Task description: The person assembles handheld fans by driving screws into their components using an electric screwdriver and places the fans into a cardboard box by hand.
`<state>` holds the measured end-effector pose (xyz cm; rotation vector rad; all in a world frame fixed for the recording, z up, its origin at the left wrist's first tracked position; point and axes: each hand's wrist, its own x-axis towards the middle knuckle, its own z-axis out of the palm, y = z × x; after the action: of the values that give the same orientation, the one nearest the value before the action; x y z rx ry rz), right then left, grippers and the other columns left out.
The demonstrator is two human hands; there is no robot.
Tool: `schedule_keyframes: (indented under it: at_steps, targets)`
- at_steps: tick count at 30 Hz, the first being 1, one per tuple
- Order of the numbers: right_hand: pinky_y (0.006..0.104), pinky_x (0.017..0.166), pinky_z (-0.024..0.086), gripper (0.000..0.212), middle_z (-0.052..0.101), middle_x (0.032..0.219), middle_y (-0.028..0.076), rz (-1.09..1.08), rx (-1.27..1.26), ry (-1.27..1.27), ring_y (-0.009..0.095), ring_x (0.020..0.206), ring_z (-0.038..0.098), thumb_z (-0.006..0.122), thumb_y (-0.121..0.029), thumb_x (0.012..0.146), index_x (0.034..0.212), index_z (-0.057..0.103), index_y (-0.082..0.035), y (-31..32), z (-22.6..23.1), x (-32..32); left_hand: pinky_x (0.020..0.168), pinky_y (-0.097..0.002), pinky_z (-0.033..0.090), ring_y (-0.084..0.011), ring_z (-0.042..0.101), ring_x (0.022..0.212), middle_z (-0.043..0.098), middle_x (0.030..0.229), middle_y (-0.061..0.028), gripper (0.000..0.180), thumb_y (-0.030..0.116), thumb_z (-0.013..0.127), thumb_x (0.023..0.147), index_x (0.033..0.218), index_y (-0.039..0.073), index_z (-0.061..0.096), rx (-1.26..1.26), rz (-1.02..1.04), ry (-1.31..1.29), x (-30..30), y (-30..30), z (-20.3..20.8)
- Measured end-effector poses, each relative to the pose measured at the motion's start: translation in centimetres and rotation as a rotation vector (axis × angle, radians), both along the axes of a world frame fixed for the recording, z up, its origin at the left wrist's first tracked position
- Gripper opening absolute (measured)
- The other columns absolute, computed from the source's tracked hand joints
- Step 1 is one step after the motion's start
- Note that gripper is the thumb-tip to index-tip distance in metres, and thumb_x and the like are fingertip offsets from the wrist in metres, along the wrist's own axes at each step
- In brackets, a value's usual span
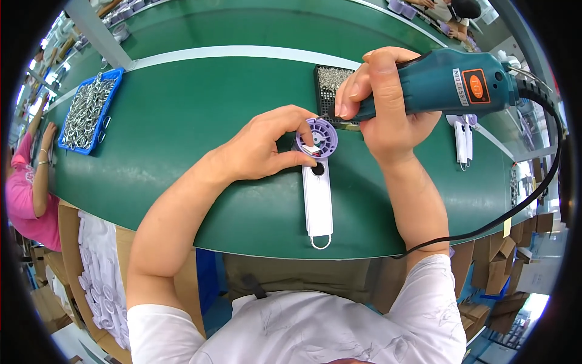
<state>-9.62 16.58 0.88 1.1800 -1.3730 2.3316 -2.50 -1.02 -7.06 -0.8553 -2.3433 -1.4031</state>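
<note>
A small handheld fan (318, 203) lies on the green table in front of me, its round purple slotted head away from me and its white handle toward me. A wire loop sits at the handle's near end. My left hand (257, 145) is closed with thumb and fingers on the purple head, by a small white piece inside it. My right hand (394, 112) is wrapped around a teal electric screwdriver (436, 82), held nearly level above the table. Its tip points left, near the far rim of the fan's head; whether it touches cannot be seen.
A black perforated tray (326, 97) of small screws stands just behind the fan. Metal hooks fill a blue tray (107, 111) at far left. The screwdriver's black cord (522, 206) loops down the right side. Similar white-handled parts (462, 142) lie right. A pink-sleeved person (36, 182) is at left.
</note>
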Motion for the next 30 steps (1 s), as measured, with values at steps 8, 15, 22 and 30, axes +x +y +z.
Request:
schedule_keyframes:
  at_steps: [8, 15, 22, 30]
  targets:
    - [0.0241, 0.043, 0.049, 0.009, 0.065, 0.062, 0.005, 0.003, 0.018, -0.024, 0.011, 0.048, 0.063, 0.073, -0.004, 0.094, 0.091, 0.066, 0.002, -0.3, -0.7, -0.1, 0.094, -0.0434, 0.052, -0.0341, 0.064, 0.116, 0.068, 0.101, -0.0106, 0.035, 0.019, 0.089, 0.076, 0.094, 0.004, 0.063, -0.003, 0.009, -0.027, 0.2, 0.0, 0.2]
    - [0.0269, 0.047, 0.049, 0.012, 0.064, 0.065, 0.006, -0.068, 0.275, -0.053, 0.013, 0.051, 0.061, 0.069, -0.008, 0.097, 0.091, 0.065, 0.001, -1.4, -0.3, 0.5, 0.097, -0.044, 0.051, -0.0341, 0.064, 0.114, 0.069, 0.102, -0.0098, 0.034, 0.022, 0.088, 0.078, 0.095, 0.004, 0.064, -0.037, 0.01, -0.071, 0.4, -0.1, 0.4]
    - [0.023, 0.046, 0.049, 0.026, 0.064, 0.063, 0.002, 0.015, 0.359, -0.126, 0.008, 0.051, 0.062, 0.079, -0.023, 0.093, 0.084, 0.067, -0.002, -1.8, -0.8, -0.7, 0.101, -0.0443, 0.05, -0.0342, 0.064, 0.111, 0.07, 0.101, -0.0089, 0.034, 0.022, 0.088, 0.079, 0.094, 0.003, 0.064, -0.039, 0.021, -0.131, 0.5, 0.2, 0.9]
    - [0.0292, 0.047, 0.049, 0.013, 0.065, 0.07, 0.007, 0.012, 0.327, -0.119, 0.014, 0.052, 0.061, 0.067, -0.012, 0.1, 0.097, 0.066, 0.001, -1.0, 0.4, -0.3, 0.099, -0.0429, 0.051, -0.0331, 0.064, 0.112, 0.07, 0.107, -0.012, 0.034, 0.02, 0.088, 0.078, 0.095, 0.003, 0.064, 0.002, 0.007, -0.069, 0.3, 0.1, 0.0]
